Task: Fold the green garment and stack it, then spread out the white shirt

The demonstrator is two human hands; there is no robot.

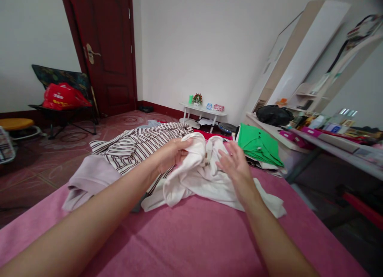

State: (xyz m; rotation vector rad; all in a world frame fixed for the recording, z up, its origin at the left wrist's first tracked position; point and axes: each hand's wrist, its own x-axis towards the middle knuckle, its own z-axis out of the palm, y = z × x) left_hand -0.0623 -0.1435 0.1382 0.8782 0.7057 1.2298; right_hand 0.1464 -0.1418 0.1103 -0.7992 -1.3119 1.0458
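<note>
A crumpled white shirt [206,185] lies across the pink cover in front of me, its upper part raised off the surface. My left hand [175,153] grips one side of its raised edge, thumb on top and fingers curled beneath. On the other side, my right hand [235,161] is at the cloth with its fingers spread and partly bent; motion blurs them, and whether they pinch the fabric is unclear. Between the two hands a small label shows inside the collar. Beyond my left hand a striped shirt [140,143] lies spread out.
A pale lilac garment [89,177] lies at the left on the pink cover [185,237]. Folded clothes with a green shirt [259,143] on top are stacked at the right. A cluttered table [353,149] stands further right. A chair with a red bag [64,97] is near the door.
</note>
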